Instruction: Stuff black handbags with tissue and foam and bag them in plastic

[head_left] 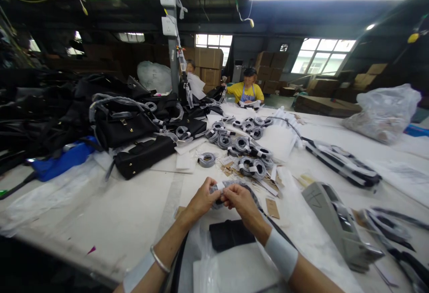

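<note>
Both my hands meet over the white table [127,212], closed on one coiled grey strap roll [219,191] bound with a white band. My left hand [203,198] grips its left side. My right hand [240,201] pinches its right side, fingers curled. A black pouch [230,234] lies on the table just below my hands. Several more coiled strap rolls [241,143] are scattered on the table beyond my hands.
Black handbags [125,125] are piled at the left, with a blue bag [62,159] beside them. A grey tape dispenser [340,223] stands at my right. A clear plastic sack [385,112] sits far right. Two people [247,88] work at the far end.
</note>
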`<control>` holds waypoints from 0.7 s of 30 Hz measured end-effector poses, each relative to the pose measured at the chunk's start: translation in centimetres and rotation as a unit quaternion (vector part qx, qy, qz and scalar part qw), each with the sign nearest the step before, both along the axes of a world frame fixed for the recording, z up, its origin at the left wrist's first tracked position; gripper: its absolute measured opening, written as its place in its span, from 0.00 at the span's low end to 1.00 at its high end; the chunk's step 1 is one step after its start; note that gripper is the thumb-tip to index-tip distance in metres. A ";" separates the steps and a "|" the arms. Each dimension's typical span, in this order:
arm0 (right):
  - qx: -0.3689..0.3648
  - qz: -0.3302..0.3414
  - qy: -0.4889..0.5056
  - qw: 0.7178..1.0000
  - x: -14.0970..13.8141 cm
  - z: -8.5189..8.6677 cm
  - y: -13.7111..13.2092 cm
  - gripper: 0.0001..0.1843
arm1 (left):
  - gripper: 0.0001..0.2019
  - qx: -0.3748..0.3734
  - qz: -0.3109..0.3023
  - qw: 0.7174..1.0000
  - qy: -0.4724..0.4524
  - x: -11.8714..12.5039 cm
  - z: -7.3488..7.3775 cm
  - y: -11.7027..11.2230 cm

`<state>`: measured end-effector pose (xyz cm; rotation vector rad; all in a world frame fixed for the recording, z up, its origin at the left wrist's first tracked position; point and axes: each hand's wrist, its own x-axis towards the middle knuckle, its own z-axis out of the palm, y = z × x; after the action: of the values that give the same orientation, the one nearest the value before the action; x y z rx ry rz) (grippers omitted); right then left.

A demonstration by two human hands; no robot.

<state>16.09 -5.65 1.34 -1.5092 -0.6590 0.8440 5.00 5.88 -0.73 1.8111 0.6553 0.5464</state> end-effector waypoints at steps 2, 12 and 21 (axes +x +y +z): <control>-0.013 -0.003 -0.006 1.000 0.0 -0.2 0.0 0.20 | 0.13 0.005 0.002 1.000 0.005 -0.1 0.1 -0.2; -0.142 0.037 -0.084 0.986 1.0 -1.8 0.0 0.25 | 0.12 0.014 -0.002 1.000 0.024 -0.6 0.5 -0.7; 0.000 0.027 -0.685 0.728 3.5 0.6 -1.1 0.14 | 0.12 -0.032 -0.060 0.998 0.016 -0.5 0.5 -0.4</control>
<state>19.54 -6.71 1.91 -1.9664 -1.7478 -0.4529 4.45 5.49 -0.27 1.7898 0.5756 0.4125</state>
